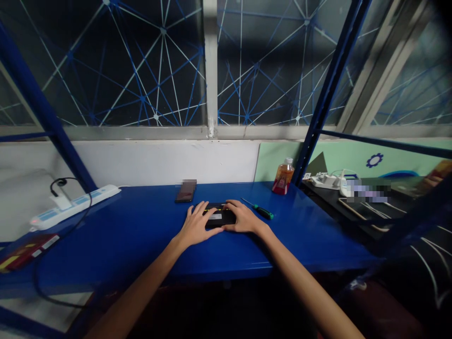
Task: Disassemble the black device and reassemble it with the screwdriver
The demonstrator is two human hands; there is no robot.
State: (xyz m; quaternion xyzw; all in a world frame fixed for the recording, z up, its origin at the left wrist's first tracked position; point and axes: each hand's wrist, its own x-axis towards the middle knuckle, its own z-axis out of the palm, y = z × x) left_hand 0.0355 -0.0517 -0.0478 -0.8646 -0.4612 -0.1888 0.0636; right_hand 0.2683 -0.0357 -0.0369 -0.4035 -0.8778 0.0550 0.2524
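A flat black rectangular case (228, 217) with a white label and a thin yellow strip lies on the blue table. My left hand (194, 227) grips its left end, fingers over the top and thumb along the near edge. Around the right end curls my right hand (243, 217), with its thumb at the near side. Both thumbs come close together in front of the case. A green-and-black screwdriver (264, 212) rests just right of my right hand, its shaft pointing away to the left. Behind my left hand lies a dark phone (186, 191).
A bottle of reddish drink (282, 177) stands at the back right. On the left are a white power strip (79, 205) with a black cable and a red box (30, 253). Blue shelf posts (312, 127) flank the table (141, 240). Cables and chargers lie on the neighbouring dark surface.
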